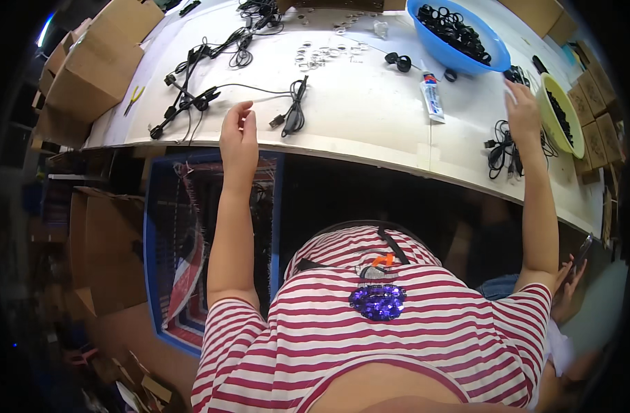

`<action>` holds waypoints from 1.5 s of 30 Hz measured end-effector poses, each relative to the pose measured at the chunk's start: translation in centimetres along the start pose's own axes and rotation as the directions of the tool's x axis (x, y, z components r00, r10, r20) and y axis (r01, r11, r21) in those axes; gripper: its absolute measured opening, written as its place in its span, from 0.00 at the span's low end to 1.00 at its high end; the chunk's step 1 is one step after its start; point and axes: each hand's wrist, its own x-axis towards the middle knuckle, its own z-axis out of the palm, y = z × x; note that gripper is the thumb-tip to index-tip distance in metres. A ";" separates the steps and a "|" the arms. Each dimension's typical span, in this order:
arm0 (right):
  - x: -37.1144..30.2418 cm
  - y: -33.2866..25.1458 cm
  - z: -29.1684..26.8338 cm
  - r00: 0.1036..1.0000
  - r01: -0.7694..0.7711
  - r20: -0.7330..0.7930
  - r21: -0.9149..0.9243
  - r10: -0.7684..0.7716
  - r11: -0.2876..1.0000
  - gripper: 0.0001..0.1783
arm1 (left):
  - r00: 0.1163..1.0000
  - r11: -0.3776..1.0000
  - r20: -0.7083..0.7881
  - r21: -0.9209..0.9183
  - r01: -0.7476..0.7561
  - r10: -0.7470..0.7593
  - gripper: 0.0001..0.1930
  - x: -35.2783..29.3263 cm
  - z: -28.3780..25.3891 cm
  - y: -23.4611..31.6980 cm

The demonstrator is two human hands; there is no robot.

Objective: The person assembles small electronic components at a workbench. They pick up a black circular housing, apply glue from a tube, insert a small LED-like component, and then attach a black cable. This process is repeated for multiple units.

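Note:
My left hand (239,134) is over the table's front edge, its fingers loosely bent and apart, with nothing visible in them. Just right of it lies a bundled black cable (296,113); to its left are more black cables with thick plug ends (191,103). My right hand (523,113) reaches out at the right, between a blue bowl (425,41) of black rings and a yellow-green bowl (549,82) of small black parts. Its fingertips are blurred and pale, near small black pieces (516,74). Below its wrist, coiled black cables (501,148) rest on the table.
A blue-and-white tube (432,98) and a loose black ring (450,75) lie mid-right. Small clear rings (322,55) are scattered farther back. Cardboard boxes (95,76) and yellow-handled pliers (134,100) are at left. Below the table stands a blue-framed crate (153,261). Another person's hand (570,289) holds a phone.

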 end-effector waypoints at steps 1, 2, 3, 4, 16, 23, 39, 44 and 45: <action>0.3 -3.7 -0.5 0.996 0.091 -0.017 0.107 -0.090 0.990 0.15 | 0.999 0.997 0.036 0.077 0.002 -0.005 0.12 0.3 0.0 -0.3; 0.2 -8.2 -1.2 0.993 0.109 0.019 0.217 -0.116 0.970 0.14 | 0.998 0.988 0.069 0.156 0.000 -0.011 0.13 0.5 0.3 -0.7; 0.0 -11.3 -0.8 0.987 0.139 0.033 0.346 -0.160 0.928 0.12 | 0.991 0.972 0.129 0.230 -0.047 0.017 0.14 0.4 0.9 -1.8; -0.5 -13.7 0.1 0.979 0.153 0.062 0.410 -0.195 0.899 0.11 | 0.984 0.948 0.167 0.299 -0.109 0.060 0.13 0.1 2.2 -1.7; -0.8 -30.3 9.5 0.804 0.469 -0.032 0.650 -0.594 0.598 0.13 | 0.947 0.731 -0.147 0.672 -0.116 0.285 0.09 7.4 -6.0 -7.7; -0.8 -30.2 9.2 0.806 0.434 -0.013 0.693 -0.592 0.576 0.10 | 0.970 0.509 -0.022 0.854 -0.109 0.243 0.13 9.9 -9.0 -12.2; -3.1 -30.8 0.4 0.834 -0.309 0.321 0.946 -0.448 0.102 0.30 | 0.638 0.432 0.240 0.561 -0.706 0.732 0.17 0.1 -3.7 6.1; -7.0 -29.2 -1.3 0.706 -0.647 0.564 0.760 -0.428 -0.066 0.20 | 0.670 0.636 -0.019 0.332 -0.696 0.742 0.19 -2.4 -0.5 5.9; -7.7 -28.5 -1.2 0.716 -0.652 0.566 0.751 -0.408 -0.104 0.18 | 0.798 0.813 -0.156 0.114 -0.571 0.582 0.21 -3.1 0.2 5.5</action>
